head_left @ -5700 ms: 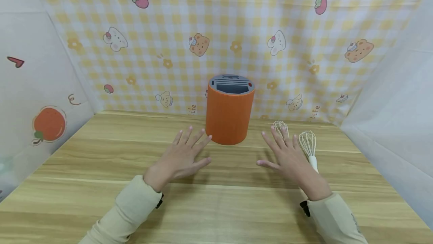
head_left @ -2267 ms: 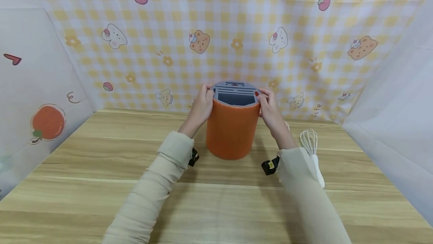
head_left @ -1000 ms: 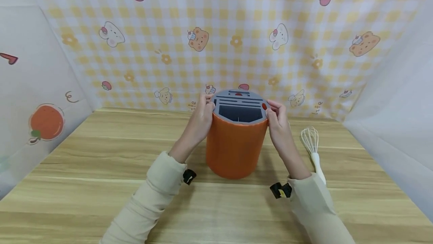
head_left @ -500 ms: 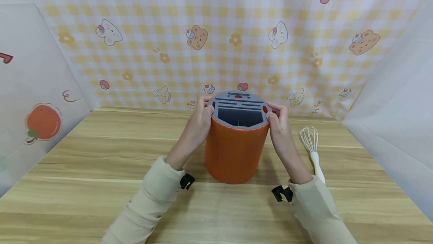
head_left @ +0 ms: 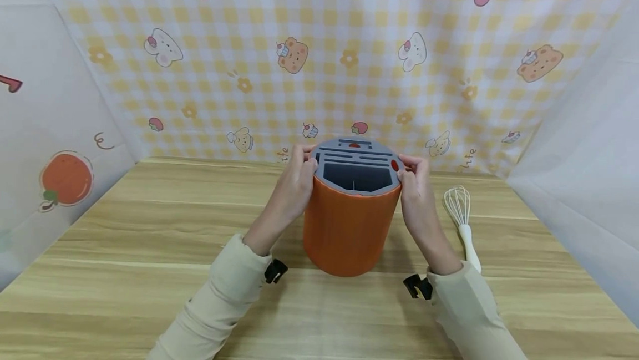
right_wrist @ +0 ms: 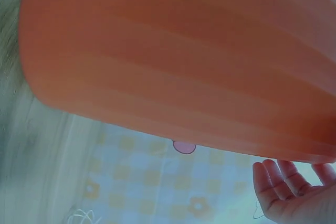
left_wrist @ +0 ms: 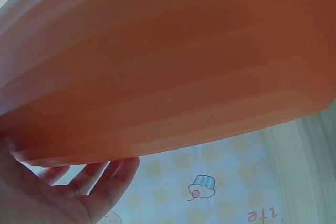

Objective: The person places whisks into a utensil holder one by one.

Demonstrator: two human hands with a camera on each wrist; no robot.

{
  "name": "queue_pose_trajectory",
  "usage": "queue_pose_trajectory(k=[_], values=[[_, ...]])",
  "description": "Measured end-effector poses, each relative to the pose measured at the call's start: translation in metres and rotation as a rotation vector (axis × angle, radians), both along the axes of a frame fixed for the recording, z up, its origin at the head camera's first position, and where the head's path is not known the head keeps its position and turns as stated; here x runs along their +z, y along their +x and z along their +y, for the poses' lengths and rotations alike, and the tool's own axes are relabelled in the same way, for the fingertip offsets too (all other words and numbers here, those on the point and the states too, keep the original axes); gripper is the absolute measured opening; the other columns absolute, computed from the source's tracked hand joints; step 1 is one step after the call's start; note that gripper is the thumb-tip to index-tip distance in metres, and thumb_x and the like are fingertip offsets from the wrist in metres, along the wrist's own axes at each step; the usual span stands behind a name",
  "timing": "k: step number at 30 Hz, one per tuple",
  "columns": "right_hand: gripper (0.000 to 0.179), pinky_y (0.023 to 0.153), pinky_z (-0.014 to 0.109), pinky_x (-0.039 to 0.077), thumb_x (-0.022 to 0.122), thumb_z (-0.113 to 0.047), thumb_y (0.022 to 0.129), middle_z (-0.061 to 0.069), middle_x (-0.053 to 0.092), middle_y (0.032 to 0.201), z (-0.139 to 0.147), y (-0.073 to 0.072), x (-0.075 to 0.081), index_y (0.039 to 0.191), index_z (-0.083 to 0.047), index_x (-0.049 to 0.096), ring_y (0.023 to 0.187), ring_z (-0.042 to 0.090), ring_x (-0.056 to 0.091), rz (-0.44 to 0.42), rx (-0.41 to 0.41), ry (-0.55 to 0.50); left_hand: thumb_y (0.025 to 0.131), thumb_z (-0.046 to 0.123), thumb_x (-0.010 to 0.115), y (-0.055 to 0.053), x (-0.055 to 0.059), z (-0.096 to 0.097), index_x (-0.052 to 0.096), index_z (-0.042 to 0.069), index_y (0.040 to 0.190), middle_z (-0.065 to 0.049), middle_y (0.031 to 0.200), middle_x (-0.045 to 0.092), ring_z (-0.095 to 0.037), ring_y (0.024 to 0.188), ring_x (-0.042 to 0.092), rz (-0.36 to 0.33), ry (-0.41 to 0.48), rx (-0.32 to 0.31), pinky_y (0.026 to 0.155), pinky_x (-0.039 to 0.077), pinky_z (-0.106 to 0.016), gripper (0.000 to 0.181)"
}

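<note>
An orange cylindrical knife block (head_left: pixel 349 232) with a grey slotted top (head_left: pixel 356 152) stands in the middle of the wooden table. Its top has narrow slots, a wide dark compartment at the front and a red spot on the right. My left hand (head_left: pixel 293 188) grips the rim from the left, thumb at the top edge. On the opposite side, my right hand (head_left: pixel 418 196) holds the rim the same way. Both wrist views are mostly filled by the orange wall, with the fingers of the left hand (left_wrist: pixel 79 192) and right hand (right_wrist: pixel 296 190) lying along its far side.
A white-handled whisk (head_left: pixel 463 224) lies on the table (head_left: pixel 165 271) to the right, beside my right forearm. Behind the table hangs a yellow checked curtain (head_left: pixel 229 44), with white cloth walls on both sides.
My hands, earlier spread over the table, took hold of the knife block's rim. It has come toward me, away from the curtain. The second whisk is now hidden in the head view.
</note>
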State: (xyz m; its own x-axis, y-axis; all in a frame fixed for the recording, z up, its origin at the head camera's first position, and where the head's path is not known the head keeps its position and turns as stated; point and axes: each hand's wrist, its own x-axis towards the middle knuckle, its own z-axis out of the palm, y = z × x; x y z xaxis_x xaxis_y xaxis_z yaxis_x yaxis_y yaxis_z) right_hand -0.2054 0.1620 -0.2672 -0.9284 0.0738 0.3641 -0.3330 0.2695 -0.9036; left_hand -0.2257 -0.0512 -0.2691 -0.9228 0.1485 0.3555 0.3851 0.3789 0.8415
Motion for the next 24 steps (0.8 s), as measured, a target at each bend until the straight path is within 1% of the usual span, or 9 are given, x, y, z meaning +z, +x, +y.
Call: queue_pose_trajectory(k=[3, 7, 9, 12, 14, 16, 19, 21, 24], values=[[0.038, 0.08, 0.017, 0.043, 0.026, -0.015, 0.095, 0.015, 0.044, 0.121, 0.001, 0.001, -0.001, 0.129, 0.0, 0.033, 0.101, 0.018, 0.047, 0.014, -0.015, 0.031, 0.095, 0.031, 0.024, 0.001, 0.0, 0.0, 0.036, 0.018, 0.128, -0.003, 0.121, 0.049, -0.02, 0.106, 0.049, 0.003, 0.001, -0.003, 0.088, 0.044, -0.042, 0.038], [0.037, 0.077, 0.021, 0.041, 0.029, -0.021, 0.097, 0.014, 0.048, 0.116, 0.003, 0.001, -0.001, 0.126, -0.001, 0.039, 0.095, 0.018, 0.047, 0.056, -0.079, 0.122, 0.095, 0.031, 0.024, 0.002, -0.001, -0.001, 0.036, 0.018, 0.129, -0.004, 0.119, 0.049, -0.02, 0.107, 0.048, 0.006, -0.003, 0.001, 0.089, 0.043, -0.041, 0.038], [0.039, 0.079, 0.026, 0.038, 0.032, -0.027, 0.098, 0.014, 0.049, 0.116, 0.007, 0.002, 0.0, 0.124, -0.001, 0.043, 0.094, 0.018, 0.046, 0.092, -0.125, 0.169, 0.095, 0.031, 0.024, 0.002, -0.001, -0.001, 0.035, 0.018, 0.13, -0.004, 0.117, 0.049, -0.021, 0.106, 0.048, 0.01, -0.014, 0.011, 0.089, 0.042, -0.041, 0.039], [0.044, 0.085, 0.03, 0.036, 0.033, -0.035, 0.099, 0.013, 0.05, 0.119, 0.017, 0.002, 0.004, 0.124, -0.002, 0.046, 0.1, 0.018, 0.046, 0.135, -0.18, 0.194, 0.095, 0.033, 0.024, 0.002, -0.001, 0.0, 0.034, 0.018, 0.133, -0.005, 0.112, 0.048, -0.022, 0.103, 0.048, 0.012, -0.034, 0.025, 0.086, 0.042, -0.041, 0.042], [0.046, 0.089, 0.031, 0.035, 0.032, -0.037, 0.099, 0.013, 0.05, 0.121, 0.026, 0.002, 0.009, 0.125, -0.001, 0.046, 0.104, 0.017, 0.045, 0.158, -0.217, 0.222, 0.095, 0.033, 0.024, 0.002, -0.001, 0.0, 0.034, 0.02, 0.135, -0.006, 0.109, 0.047, -0.023, 0.1, 0.048, 0.017, -0.045, 0.033, 0.084, 0.041, -0.041, 0.043], [0.046, 0.09, 0.03, 0.035, 0.033, -0.036, 0.099, 0.013, 0.051, 0.12, 0.038, 0.001, 0.013, 0.126, -0.001, 0.048, 0.105, 0.017, 0.045, 0.167, -0.275, 0.247, 0.096, 0.034, 0.024, 0.002, 0.0, 0.0, 0.033, 0.021, 0.136, -0.007, 0.107, 0.046, -0.024, 0.099, 0.047, 0.016, -0.05, 0.035, 0.083, 0.041, -0.042, 0.043], [0.047, 0.088, 0.035, 0.037, 0.035, -0.034, 0.098, 0.017, 0.05, 0.119, 0.058, -0.001, 0.015, 0.128, 0.0, 0.048, 0.105, 0.023, 0.046, 0.134, -0.36, 0.327, 0.096, 0.034, 0.023, 0.003, 0.0, 0.001, 0.033, 0.023, 0.137, -0.007, 0.112, 0.047, -0.024, 0.103, 0.047, 0.012, -0.049, 0.035, 0.088, 0.041, -0.044, 0.043], [0.048, 0.088, 0.042, 0.039, 0.036, -0.034, 0.098, 0.021, 0.05, 0.12, 0.074, -0.003, 0.015, 0.129, 0.001, 0.048, 0.106, 0.03, 0.048, 0.081, -0.398, 0.415, 0.097, 0.034, 0.023, 0.004, 0.001, 0.001, 0.033, 0.023, 0.137, -0.007, 0.115, 0.046, -0.024, 0.106, 0.046, 0.009, -0.046, 0.032, 0.09, 0.041, -0.045, 0.043], [0.052, 0.085, 0.052, 0.041, 0.038, -0.032, 0.097, 0.03, 0.05, 0.12, 0.099, -0.007, 0.012, 0.129, 0.008, 0.046, 0.105, 0.042, 0.05, -0.043, -0.376, 0.587, 0.097, 0.034, 0.023, 0.004, 0.001, 0.0, 0.034, 0.023, 0.137, -0.007, 0.113, 0.046, -0.024, 0.106, 0.045, 0.011, -0.046, 0.031, 0.09, 0.04, -0.045, 0.043]])
